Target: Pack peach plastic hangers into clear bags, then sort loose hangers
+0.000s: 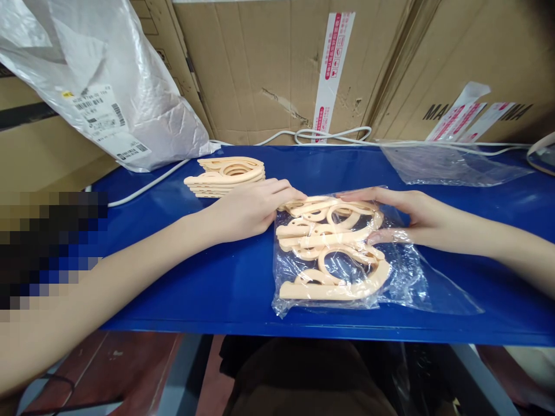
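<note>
A clear plastic bag lies on the blue table, with several beige folding hangers inside it. My left hand is at the bag's upper left corner, its fingers closed on the edge there beside a hanger; the fingertips are partly hidden. From the right, my right hand grips the bag, its fingers along the far hanger and its thumb lower down on the plastic. Just behind my left hand stands a neat stack of the same beige folding hangers, outside the bag.
Large cardboard boxes line the back of the blue table. A filled white plastic mailer with labels leans at the back left. A white cable runs along the rear edge, and another clear bag lies at the back right.
</note>
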`<move>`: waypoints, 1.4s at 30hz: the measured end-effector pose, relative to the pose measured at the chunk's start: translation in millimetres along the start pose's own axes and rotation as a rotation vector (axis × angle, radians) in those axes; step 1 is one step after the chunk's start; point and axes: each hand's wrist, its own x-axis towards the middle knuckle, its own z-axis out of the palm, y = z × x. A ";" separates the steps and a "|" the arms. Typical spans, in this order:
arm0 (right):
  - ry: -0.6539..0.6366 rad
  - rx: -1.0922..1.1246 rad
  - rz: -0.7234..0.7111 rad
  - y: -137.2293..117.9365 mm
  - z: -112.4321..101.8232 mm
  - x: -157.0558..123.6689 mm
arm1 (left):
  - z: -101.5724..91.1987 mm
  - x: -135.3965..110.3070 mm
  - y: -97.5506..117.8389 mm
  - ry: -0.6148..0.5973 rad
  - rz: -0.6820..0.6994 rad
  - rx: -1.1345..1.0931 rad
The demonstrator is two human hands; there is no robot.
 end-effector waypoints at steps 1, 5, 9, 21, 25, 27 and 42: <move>0.011 0.004 -0.003 0.2 1.0 0.4 | -0.2 0.0 0.2 0.000 0.000 0.000; 0.054 0.003 0.012 -0.2 3.6 1.2 | -0.3 -0.2 1.1 -0.003 0.008 0.000; 0.062 0.020 -0.008 0.7 4.4 1.7 | 0.0 0.0 1.3 -0.001 0.006 0.001; 0.091 -0.069 -0.023 -1.3 5.4 0.2 | -2.4 -0.5 2.4 -0.002 0.013 0.016; 0.109 -0.087 -0.029 -2.3 5.7 0.6 | -9.0 -2.1 6.2 -0.055 0.000 0.019; 0.114 -0.094 -0.028 -3.0 6.3 1.1 | -11.6 -2.5 7.5 -0.074 -0.006 0.015; 0.216 -0.230 -0.040 -1.9 11.4 0.4 | -8.0 -2.0 6.5 -0.033 0.003 0.011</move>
